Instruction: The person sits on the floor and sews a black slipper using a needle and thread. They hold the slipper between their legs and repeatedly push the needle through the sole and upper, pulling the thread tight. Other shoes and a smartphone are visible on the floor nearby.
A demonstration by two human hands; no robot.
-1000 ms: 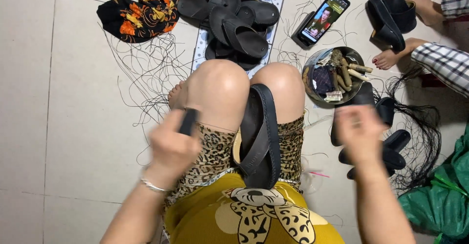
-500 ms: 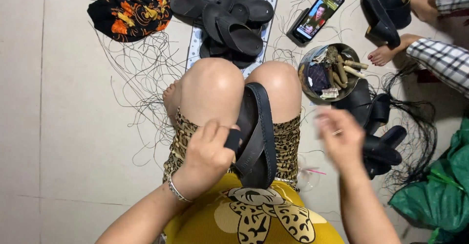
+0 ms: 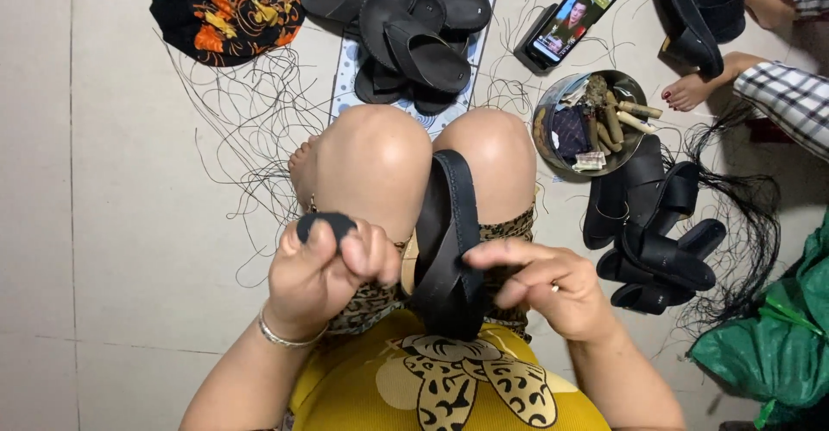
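Note:
A black sandal (image 3: 449, 232) stands on edge between my knees, sole toward my right. My left hand (image 3: 324, 267) is closed around a small black tool or strap end (image 3: 326, 223) that sticks up above the thumb, just left of the sandal. My right hand (image 3: 544, 282) pinches at the sandal's lower edge with thumb and fingers; whether a thread or needle is in them I cannot tell. A bracelet circles my left wrist.
A pile of black sandals (image 3: 406, 29) lies on a patterned mat ahead. More sandals (image 3: 656, 232) sit at right beside a metal bowl (image 3: 546, 129) of small items and a phone (image 3: 574, 12). Loose black threads (image 3: 250, 129) cover the tiled floor. Another person's foot (image 3: 695, 90) and a green bag (image 3: 768, 345) are at right.
My left hand came in from the left to the sandal and now holds the black piece upright. My right hand moved in from the right and took hold of the sandal's edge.

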